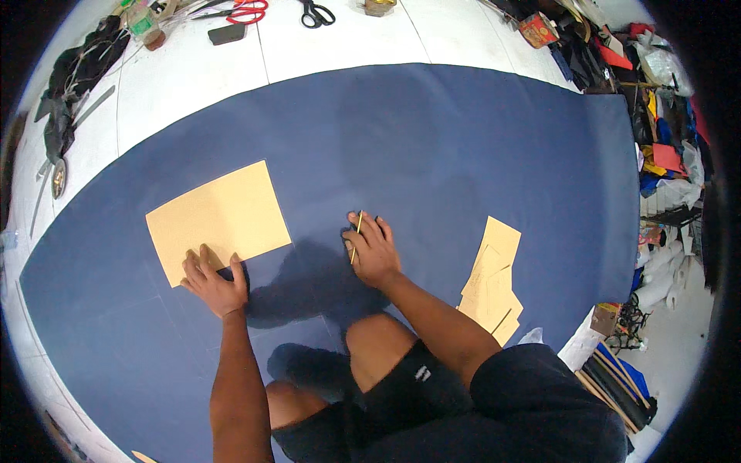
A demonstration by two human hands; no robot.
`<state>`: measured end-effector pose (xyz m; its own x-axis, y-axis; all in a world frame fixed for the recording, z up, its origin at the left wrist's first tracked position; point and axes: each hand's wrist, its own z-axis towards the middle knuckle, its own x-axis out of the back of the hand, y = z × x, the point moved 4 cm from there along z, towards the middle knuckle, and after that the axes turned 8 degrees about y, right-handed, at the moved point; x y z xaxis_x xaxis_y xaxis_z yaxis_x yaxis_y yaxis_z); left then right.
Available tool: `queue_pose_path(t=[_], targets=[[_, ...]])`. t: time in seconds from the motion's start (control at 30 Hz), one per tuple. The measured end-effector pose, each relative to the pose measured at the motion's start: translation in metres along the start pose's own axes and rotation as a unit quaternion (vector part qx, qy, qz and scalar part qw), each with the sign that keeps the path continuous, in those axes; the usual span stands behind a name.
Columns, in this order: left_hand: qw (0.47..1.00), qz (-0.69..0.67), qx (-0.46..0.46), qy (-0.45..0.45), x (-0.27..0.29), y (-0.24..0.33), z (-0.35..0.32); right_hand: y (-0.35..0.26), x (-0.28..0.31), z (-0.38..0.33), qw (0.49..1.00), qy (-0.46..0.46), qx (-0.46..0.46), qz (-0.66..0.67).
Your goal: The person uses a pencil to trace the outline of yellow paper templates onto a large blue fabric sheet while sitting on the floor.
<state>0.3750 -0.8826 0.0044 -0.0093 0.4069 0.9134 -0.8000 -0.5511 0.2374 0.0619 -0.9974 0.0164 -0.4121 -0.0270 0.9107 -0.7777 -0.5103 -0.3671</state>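
pencil [356, 237] pinched in right hand [372, 253], apparently pointing away; left hand [216, 282] spread flat.

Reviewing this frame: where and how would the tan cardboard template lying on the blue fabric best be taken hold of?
The tan cardboard template lies flat on the blue fabric, so nothing sticks up to grasp. The left hand already presses its near corner. Probably best: pinch the free right edge, coming from the right and sliding fingertips under it.
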Motion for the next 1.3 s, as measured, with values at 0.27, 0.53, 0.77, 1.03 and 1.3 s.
queue_pose_path(t=[0.27,0.53,0.77,1.03,1.3], targets=[[0.997,-0.070,0.002,0.031,-0.004,-0.008,-0.004,0.002,0.002,0.001,0.999,0.026,0.017,0.022],[0.987,-0.125,-0.077,-0.064,0.028,-0.018,-0.005,0.000,-0.004,0.001,0.993,0.086,0.082,-0.015],[0.933,-0.207,-0.112,-0.271,0.130,-0.002,-0.191,-0.001,-0.011,0.002,0.992,0.095,0.080,0.012],[0.922,0.068,0.175,-0.338,0.366,-0.225,-0.319,0.009,-0.005,0.010,0.977,0.116,0.177,-0.016],[0.826,0.100,0.410,-0.373,0.478,-0.269,-0.550,0.049,-0.038,0.028,0.974,0.047,0.208,-0.079]])
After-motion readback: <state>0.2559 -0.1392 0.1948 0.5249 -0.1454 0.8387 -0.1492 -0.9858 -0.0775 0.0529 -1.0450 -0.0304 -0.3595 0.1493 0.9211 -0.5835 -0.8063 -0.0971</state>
